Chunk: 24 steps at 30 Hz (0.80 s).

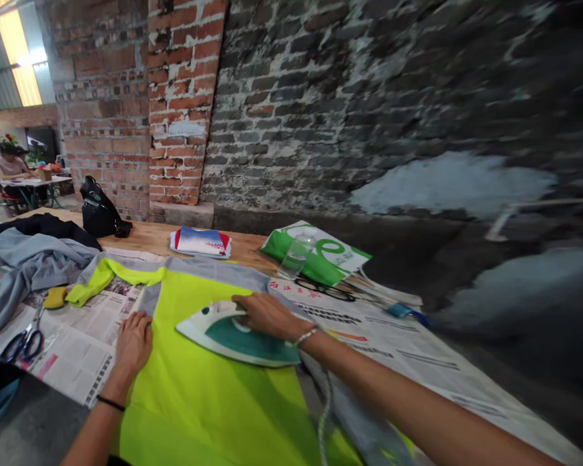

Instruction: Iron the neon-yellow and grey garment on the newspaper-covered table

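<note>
Right arm (418, 401) extends, fingers (267, 312) gripping steam iron (247, 343).

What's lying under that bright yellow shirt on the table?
Beyond the edges of the yellow shirt, newspaper shows, spread on a wooden table; what lies directly beneath the shirt is covered.

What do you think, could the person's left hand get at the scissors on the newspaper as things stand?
Probably yes. The left hand lies flat on the yellow shirt, and the scissors sit close by on the newspaper, with nothing seeming to stand between them.
</note>
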### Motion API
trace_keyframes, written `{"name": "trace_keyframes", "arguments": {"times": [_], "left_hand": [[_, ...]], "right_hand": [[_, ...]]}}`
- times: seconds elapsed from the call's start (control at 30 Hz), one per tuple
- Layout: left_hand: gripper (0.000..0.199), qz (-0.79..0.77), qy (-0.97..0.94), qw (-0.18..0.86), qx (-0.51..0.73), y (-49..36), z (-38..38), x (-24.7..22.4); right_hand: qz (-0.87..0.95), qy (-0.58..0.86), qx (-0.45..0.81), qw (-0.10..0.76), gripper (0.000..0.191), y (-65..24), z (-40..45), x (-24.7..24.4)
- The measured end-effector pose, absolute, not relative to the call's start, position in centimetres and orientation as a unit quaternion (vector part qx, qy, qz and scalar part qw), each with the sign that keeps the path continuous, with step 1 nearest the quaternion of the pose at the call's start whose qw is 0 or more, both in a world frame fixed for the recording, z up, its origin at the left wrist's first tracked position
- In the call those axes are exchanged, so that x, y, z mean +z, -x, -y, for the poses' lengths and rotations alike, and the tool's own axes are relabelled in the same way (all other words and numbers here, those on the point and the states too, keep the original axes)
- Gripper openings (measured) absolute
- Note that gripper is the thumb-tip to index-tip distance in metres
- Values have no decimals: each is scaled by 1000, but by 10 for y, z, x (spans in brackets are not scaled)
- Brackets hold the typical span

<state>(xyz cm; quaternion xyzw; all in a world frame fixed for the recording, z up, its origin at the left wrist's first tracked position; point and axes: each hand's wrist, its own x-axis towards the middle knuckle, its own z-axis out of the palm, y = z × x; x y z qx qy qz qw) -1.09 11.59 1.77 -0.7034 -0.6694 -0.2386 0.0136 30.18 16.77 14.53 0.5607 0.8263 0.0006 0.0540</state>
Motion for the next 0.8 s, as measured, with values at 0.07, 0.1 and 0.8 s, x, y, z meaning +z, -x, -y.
{"name": "trace_keyframes", "arguments": {"times": [0.07,0.1,0.8], "left_hand": [[30,668,705,14,-239,10,-115,18],[30,667,705,14,-239,10,-115,19],[25,675,696,-2,-244,9,-115,16]], "right_hand": [[-793,-608,15,40,29,-306,-197,146],[-776,-629,20,36,31,-307,-210,146],[-873,-477,-61,79,18,-294,-118,152]]}}
